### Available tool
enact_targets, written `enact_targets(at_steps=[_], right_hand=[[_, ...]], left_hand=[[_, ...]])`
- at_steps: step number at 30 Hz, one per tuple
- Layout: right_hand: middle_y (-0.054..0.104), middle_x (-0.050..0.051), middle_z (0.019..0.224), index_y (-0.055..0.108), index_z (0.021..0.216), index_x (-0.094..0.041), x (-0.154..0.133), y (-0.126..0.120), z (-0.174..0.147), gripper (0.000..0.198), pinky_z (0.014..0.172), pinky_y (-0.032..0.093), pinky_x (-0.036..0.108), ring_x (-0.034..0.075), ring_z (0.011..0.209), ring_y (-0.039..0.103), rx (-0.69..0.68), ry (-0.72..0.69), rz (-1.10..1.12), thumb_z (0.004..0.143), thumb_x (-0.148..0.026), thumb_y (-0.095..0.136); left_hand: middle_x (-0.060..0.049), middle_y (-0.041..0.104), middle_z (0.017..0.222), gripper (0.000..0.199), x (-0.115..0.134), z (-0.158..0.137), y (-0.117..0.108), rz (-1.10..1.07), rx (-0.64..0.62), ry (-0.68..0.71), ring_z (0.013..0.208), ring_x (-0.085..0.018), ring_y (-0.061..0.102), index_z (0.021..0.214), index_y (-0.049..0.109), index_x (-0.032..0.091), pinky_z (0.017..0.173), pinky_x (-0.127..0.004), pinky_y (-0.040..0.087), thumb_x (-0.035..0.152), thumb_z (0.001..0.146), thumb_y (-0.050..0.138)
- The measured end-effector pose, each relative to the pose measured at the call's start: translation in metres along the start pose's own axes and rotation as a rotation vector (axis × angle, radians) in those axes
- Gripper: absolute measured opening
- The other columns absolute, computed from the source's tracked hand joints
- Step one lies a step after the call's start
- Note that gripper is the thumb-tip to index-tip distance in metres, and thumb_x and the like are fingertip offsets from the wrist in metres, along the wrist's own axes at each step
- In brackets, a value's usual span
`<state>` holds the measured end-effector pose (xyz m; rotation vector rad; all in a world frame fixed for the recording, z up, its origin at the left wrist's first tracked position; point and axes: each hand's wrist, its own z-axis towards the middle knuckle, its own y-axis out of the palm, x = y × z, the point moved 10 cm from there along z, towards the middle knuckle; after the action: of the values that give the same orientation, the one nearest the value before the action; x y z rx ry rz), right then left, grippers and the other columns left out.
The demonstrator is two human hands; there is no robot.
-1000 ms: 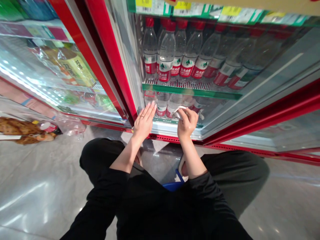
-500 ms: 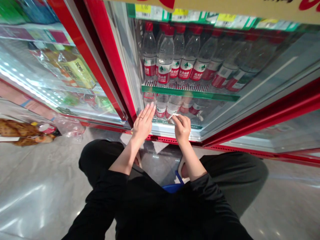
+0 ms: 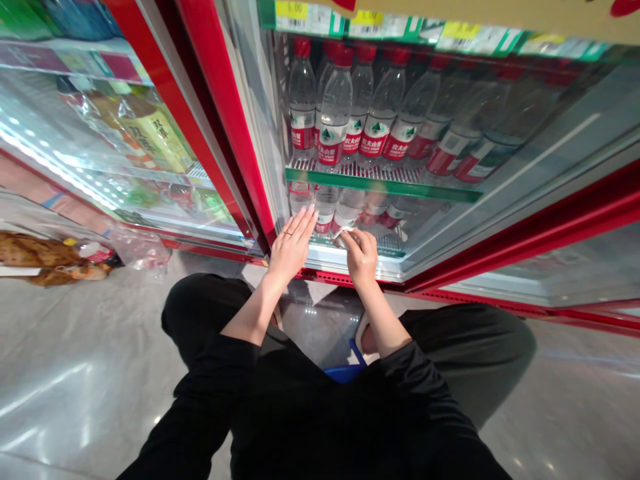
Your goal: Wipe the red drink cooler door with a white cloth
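Observation:
Fingers stretched out and together, my left hand [image 3: 290, 245] is in front of the lower shelf of a drinks fridge. Behind its fingertips is a clear water bottle [image 3: 301, 200]; whether they touch it, I cannot tell. My right hand [image 3: 362, 255] is closed in a pinch on a small white piece of tissue or paper [image 3: 343, 231]. That piece is at the lower shelf's front edge strip [image 3: 323, 241], just in front of a water bottle with a red and white label [image 3: 347, 212].
Above runs a green-edged shelf [image 3: 380, 186] with several red-capped water bottles [image 3: 334, 123]. A red fridge frame [image 3: 223, 107] stands at left, another red frame [image 3: 530, 227] at right. Crumpled clear plastic [image 3: 143, 250] lies on the floor at left. Something blue [image 3: 345, 373] is between my legs.
My right hand and the white piece have shifted slightly left along the shelf's front edge. My left hand sits slightly further right in the picture, and the whole view has shifted a little too.

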<state>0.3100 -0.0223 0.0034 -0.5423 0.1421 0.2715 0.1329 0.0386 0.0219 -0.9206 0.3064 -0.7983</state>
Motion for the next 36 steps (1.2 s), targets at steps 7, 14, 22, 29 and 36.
enact_targets(at_steps=[7,14,22,29,36], right_hand=[[0.078,0.011,0.113,0.087,0.113,-0.031,0.02,-0.034,0.019,0.035,0.097,0.065,0.048,0.028,0.107,0.074,0.192,0.105,-0.045,0.108,-0.02,0.054],[0.08,0.01,0.116,0.085,0.117,-0.033,-0.004,-0.002,0.026,0.037,0.102,0.064,0.046,0.027,0.112,0.074,-0.01,0.064,-0.005,0.108,-0.017,0.054],[0.078,0.012,0.11,0.087,0.108,-0.031,0.034,-0.028,0.004,0.035,0.097,0.063,0.049,0.029,0.106,0.072,0.064,0.211,-0.005,0.106,-0.022,0.054],[0.077,0.009,0.117,0.085,0.118,-0.031,0.001,-0.026,0.041,0.036,0.103,0.062,0.046,0.026,0.113,0.072,0.153,0.085,0.049,0.109,-0.02,0.052],[0.081,0.008,0.105,0.087,0.107,-0.032,0.007,-0.022,0.019,0.037,0.09,0.067,0.041,0.024,0.1,0.075,0.053,0.031,-0.059,0.107,-0.022,0.052]], left_hand=[[-0.007,0.038,0.18,0.076,0.005,-0.002,0.005,-0.004,-0.006,0.03,0.17,-0.019,0.03,0.179,0.031,0.018,0.143,-0.038,0.027,0.003,0.105,0.038],[-0.01,0.04,0.179,0.069,0.009,0.001,0.003,0.012,-0.02,0.035,0.17,-0.019,0.03,0.174,0.042,0.012,0.143,-0.038,0.027,0.003,0.106,0.037],[-0.007,0.041,0.179,0.075,0.012,0.001,0.012,-0.03,-0.059,0.038,0.17,-0.018,0.03,0.176,0.038,0.017,0.143,-0.038,0.026,0.003,0.103,0.039],[-0.009,0.04,0.178,0.07,0.018,0.006,0.01,-0.046,-0.096,0.038,0.17,-0.018,0.029,0.173,0.044,0.013,0.143,-0.036,0.024,0.004,0.104,0.038],[-0.009,0.037,0.179,0.072,0.017,0.012,0.013,-0.048,-0.119,0.014,0.171,-0.02,0.03,0.178,0.036,0.017,0.143,-0.039,0.026,0.008,0.106,0.041]])
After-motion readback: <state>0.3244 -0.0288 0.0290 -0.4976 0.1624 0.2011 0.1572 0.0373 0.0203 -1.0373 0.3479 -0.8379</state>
